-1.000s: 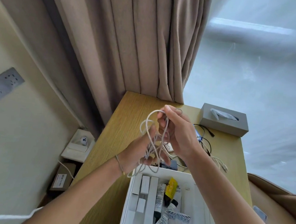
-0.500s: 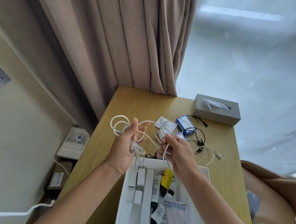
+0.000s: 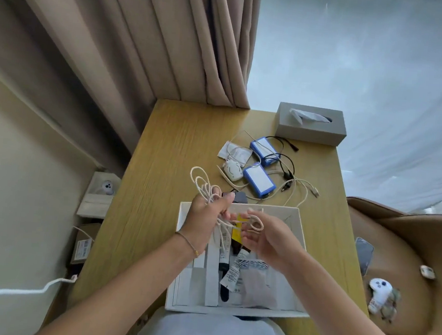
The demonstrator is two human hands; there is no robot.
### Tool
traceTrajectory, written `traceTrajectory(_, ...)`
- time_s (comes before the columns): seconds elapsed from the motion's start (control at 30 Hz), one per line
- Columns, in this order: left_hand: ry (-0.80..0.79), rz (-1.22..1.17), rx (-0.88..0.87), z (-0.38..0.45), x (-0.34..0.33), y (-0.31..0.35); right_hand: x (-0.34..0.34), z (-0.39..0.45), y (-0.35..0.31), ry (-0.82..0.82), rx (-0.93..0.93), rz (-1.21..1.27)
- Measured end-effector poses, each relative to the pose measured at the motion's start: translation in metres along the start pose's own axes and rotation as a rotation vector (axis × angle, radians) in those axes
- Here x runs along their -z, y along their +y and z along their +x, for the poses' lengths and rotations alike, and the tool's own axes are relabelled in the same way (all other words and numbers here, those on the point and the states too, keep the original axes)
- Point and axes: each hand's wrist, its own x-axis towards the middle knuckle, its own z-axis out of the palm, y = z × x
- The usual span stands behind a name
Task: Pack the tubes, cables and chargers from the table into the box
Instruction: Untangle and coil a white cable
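Note:
A coiled white cable (image 3: 201, 185) is gripped in my left hand (image 3: 204, 219), its loops sticking up past my fingers. My right hand (image 3: 267, 239) pinches the other end of the same cable, a small loop (image 3: 256, 224), just above the white box (image 3: 298, 237). Both hands hover over the box's far half. Inside the box lie tubes (image 3: 234, 274), long white packages and a clear pouch. Two blue-edged chargers (image 3: 258, 181) (image 3: 263, 150), a small white charger (image 3: 232, 170), and tangled black and white cables (image 3: 297, 187) lie on the wooden table (image 3: 166, 162) beyond the box.
A grey tissue box (image 3: 310, 124) stands at the table's far right corner, with curtains behind. A brown chair (image 3: 404, 266) with small items is on the right. Boxes lie on the floor to the left.
My hands have come down from above the table to just over the box. The left one now holds the coiled bundle, and the right one has drawn the cable's end out to the right.

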Motion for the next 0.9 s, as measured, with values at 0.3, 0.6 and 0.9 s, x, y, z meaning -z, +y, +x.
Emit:
traceTrajectory(0.3, -0.136, 0.809, 0.081, -0.005, 0.014, -0.073, 0.05, -0.015, 0.027, 0.162, 0.101, -0.822)
traceTrajectory(0.6, -0.425, 1.223, 0.206, -0.013, 0.014, -0.098, 0.057, -0.011, 0.049, 0.399, 0.219, -1.482)
traceTrajectory(0.9, -0.425, 2.038, -0.016, -0.02, -0.012, -0.109, 0.056, 0.006, 0.034, 0.54, 0.364, -1.692)
